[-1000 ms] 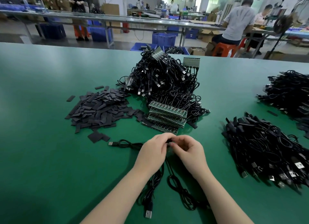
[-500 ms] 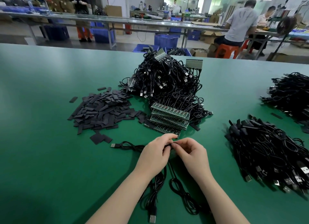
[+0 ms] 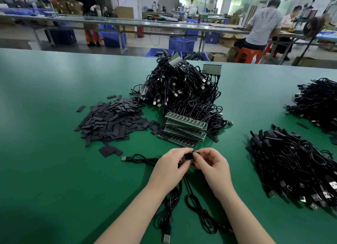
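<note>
My left hand (image 3: pixel 170 168) and my right hand (image 3: pixel 212 166) meet near the middle of the green table (image 3: pixel 45 152). Between their fingertips they pinch a small black sleeve piece (image 3: pixel 188 156) at the end of a black USB cable (image 3: pixel 193 201). The cable loops down toward me between my forearms, and a USB plug (image 3: pixel 166 238) lies at the bottom. Another cable with a USB plug (image 3: pixel 126 159) lies left of my left hand. What sits inside the sleeve is hidden by my fingers.
A stack of green circuit board strips (image 3: pixel 184 129) lies just beyond my hands, in front of a tall heap of black cables (image 3: pixel 182 90). Flat black sleeve pieces (image 3: pixel 111 121) are piled at the left. Two more cable piles (image 3: pixel 295 163) (image 3: pixel 317 101) lie at the right. People work at benches behind.
The hands stay together at the same spot. My fingers have shifted slightly, and the black sleeve piece now shows between the fingertips.
</note>
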`<state>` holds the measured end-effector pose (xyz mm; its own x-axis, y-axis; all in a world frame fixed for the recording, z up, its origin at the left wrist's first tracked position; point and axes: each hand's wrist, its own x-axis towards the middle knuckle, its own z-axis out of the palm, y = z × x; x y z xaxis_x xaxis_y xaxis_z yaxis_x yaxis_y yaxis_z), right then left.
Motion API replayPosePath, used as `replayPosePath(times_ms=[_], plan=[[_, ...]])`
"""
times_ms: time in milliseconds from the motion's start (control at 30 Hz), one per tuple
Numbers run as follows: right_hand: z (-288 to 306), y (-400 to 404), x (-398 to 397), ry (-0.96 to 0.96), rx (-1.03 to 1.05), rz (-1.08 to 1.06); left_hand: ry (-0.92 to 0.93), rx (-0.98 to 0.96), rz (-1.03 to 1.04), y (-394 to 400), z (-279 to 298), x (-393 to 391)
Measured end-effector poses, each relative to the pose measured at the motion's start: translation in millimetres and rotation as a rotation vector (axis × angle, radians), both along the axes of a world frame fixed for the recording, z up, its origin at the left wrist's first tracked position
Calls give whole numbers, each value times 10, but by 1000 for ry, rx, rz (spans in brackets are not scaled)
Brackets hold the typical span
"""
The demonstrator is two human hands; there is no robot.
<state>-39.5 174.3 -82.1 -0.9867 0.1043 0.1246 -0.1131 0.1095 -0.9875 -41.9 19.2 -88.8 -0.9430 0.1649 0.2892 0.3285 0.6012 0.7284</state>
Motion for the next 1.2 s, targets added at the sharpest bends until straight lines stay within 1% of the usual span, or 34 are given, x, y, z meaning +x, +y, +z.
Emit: replayPosePath(times_ms=[200, 333, 633, 867, 1200], plan=[[22, 13, 13, -14, -46, 48, -4, -4, 22, -1, 2, -8], [59, 37, 29, -4, 3, 94, -9, -2, 20, -5, 5, -3], [76, 32, 30, 32, 23, 61, -8, 39, -3, -4, 26, 15], [63, 44, 24, 13, -5, 54, 18, 77, -3, 8, 6, 14], [63, 48, 36, -26, -47, 95, -12, 109, 3, -8, 9, 8]])
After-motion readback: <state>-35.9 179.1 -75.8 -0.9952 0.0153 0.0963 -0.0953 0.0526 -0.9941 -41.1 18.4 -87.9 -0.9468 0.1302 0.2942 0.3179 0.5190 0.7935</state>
